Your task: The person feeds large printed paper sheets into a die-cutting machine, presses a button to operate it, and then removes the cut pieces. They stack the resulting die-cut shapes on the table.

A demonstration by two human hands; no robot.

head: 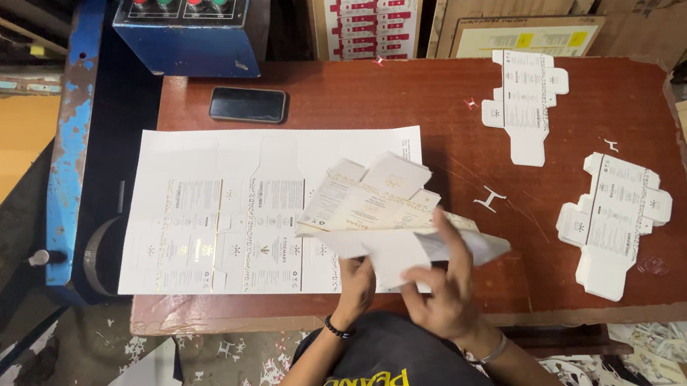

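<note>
Both my hands hold one die-cut white carton blank [377,201] lifted above the near edge of the brown table [421,99]. My left hand [355,286] grips it from underneath at its near left side. My right hand [446,287] pinches the waste paper around it, fingers spread over the top at the right. Under and to the left lies a large printed white sheet [221,223] of uncut carton shapes, flat on the table.
Two stacks of finished carton blanks lie to the right, one at the far side [525,97], one nearer [613,220]. A black phone [248,104] lies at the far left. A blue control box [189,6] with coloured buttons stands behind. Paper scraps [682,373] litter the floor.
</note>
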